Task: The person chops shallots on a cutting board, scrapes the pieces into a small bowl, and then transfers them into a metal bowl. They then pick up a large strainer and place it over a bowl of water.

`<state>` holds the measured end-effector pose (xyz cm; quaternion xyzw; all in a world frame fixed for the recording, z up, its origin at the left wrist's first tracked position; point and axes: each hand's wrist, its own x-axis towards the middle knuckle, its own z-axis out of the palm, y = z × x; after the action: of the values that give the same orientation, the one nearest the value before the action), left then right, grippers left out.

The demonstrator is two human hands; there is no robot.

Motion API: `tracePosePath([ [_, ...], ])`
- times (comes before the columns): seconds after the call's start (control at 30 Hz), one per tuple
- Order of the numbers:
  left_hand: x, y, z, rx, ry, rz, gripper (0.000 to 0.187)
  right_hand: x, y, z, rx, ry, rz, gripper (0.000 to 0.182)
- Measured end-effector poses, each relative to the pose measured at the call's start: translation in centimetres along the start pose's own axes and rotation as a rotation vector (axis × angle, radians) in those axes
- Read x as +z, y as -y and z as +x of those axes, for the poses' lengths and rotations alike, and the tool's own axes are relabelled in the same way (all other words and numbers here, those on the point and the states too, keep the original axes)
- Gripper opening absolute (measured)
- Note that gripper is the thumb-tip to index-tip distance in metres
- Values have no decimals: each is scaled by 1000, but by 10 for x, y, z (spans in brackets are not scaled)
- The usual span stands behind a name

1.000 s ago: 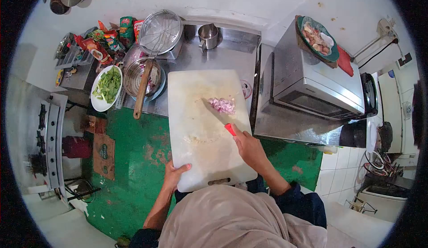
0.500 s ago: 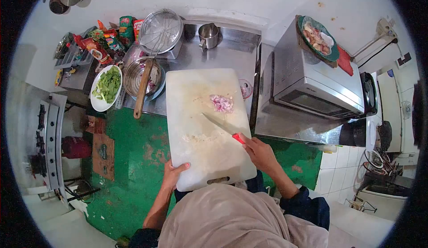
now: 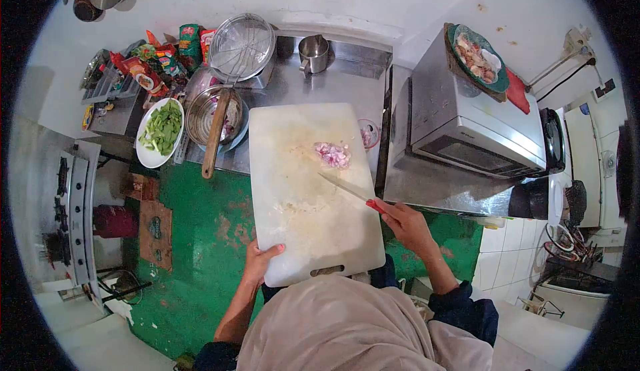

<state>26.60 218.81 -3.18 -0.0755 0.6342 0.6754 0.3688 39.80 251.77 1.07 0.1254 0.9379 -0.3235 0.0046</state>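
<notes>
While my left hand [image 3: 261, 260] pinches the white cutting board [image 3: 313, 231] at its near-left edge, my right hand [image 3: 405, 224] grips the red-handled knife [image 3: 347, 186], blade angled over the board, tip just beside the chopped red onion [image 3: 333, 155] near the far right corner.

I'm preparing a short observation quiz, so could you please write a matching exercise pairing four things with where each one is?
1. Knife
2. Purple-white chopped pieces
3. Leafy greens
4. Metal jug

A. On the oval plate
B. In the right hand
C. On the steel counter
D. On the cutting board

Pairs: 1-B; 2-D; 3-A; 4-C
</notes>
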Motion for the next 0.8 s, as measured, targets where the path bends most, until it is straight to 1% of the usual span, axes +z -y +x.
tracePosePath([
  [0.13, -1, -2, 1, -6, 0, 19, 36, -5, -10, -2, 18, -21, -55, 41],
  [0.23, -2, -1, 3, -4, -4, 12, 36, -1, -23, 0, -12, -101, -108, 40],
  [0.33, 0, -2, 4, 12, -12, 5, 36, -4, -24, 4, 48, -63, -160, 40],
  [0.43, -1, -1, 6, -1, -19, 54, 37, -3, -28, 9, 68, -75, -145, 40],
  [0.8, 2, -2, 10, 7, -3, 38, 37, 3, -53, 20, 55, -130, -202, 42],
])
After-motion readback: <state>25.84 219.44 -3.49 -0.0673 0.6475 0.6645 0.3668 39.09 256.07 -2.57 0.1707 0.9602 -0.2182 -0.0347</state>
